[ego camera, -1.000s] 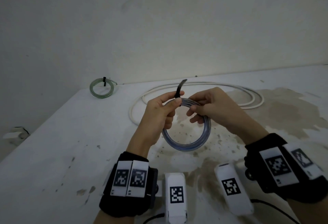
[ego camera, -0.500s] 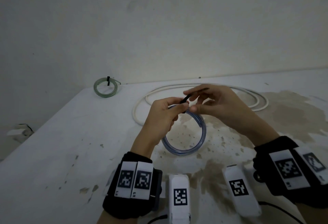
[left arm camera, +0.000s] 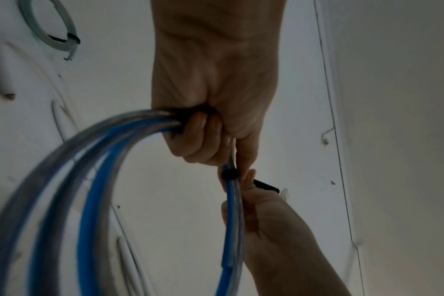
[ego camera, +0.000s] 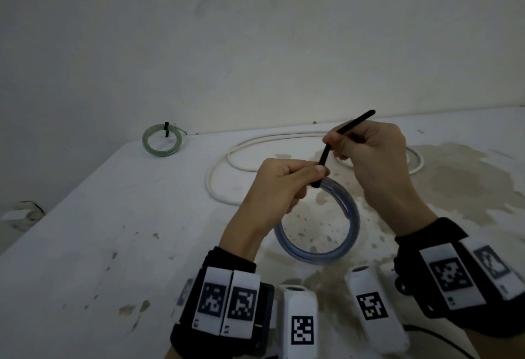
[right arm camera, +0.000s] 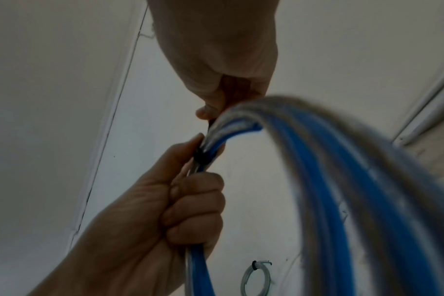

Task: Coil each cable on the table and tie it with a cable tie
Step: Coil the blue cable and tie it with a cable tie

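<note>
— Item one: what is held, and where?
— A blue coiled cable (ego camera: 319, 225) is held above the near middle of the table (ego camera: 85, 245). Its top is gripped by the left hand (ego camera: 284, 185), whose fingers are curled tight around the bundled loops. A black cable tie (ego camera: 326, 154) is wrapped round the coil at that point.

— Item two: the right hand?
— The right hand (ego camera: 375, 165) is raised just beyond the left. The tie's free tail is pinched between its thumb and curled fingers, and the tail's end is seen sticking up toward the far right. In the left wrist view the tie's band (left arm camera: 228, 175) is seen closed around the strands.

— Item three: other cables listed?
— A greenish coil (ego camera: 162, 140), already bound with a black tie, is laid at the far left corner of the table. A white cable (ego camera: 227, 159) is spread loose, in wide loops, across the far middle, beyond both hands.

— Item four: remaining entries?
— Brown stains (ego camera: 468, 188) are noted on the table's right part. A pale wall (ego camera: 255, 32) is recorded behind.
</note>
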